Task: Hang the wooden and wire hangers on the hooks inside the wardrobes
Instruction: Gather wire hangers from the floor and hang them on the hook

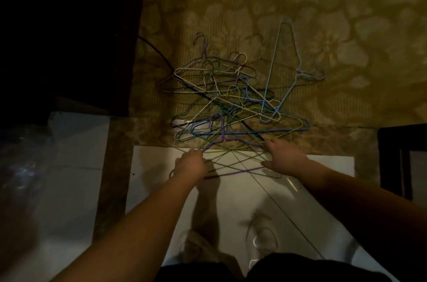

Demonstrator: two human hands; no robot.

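A tangled pile of wire hangers (233,101) in white, blue, green and purple lies on the patterned carpet, its near edge spilling onto the white floor. My left hand (193,166) grips several of the nearest hangers at the pile's front left. My right hand (283,158) reaches into the front right of the pile, fingers curled among the wires with the thumb stretched out; what it holds is hidden. One light blue hanger (280,69) lies at the pile's right side. No wooden hanger is visible.
Dark furniture (69,34) fills the upper left, and a dark frame (402,161) stands at the right edge. A black cable (159,55) runs under the pile. My feet in sandals (261,237) stand on the white tiles (69,177) below.
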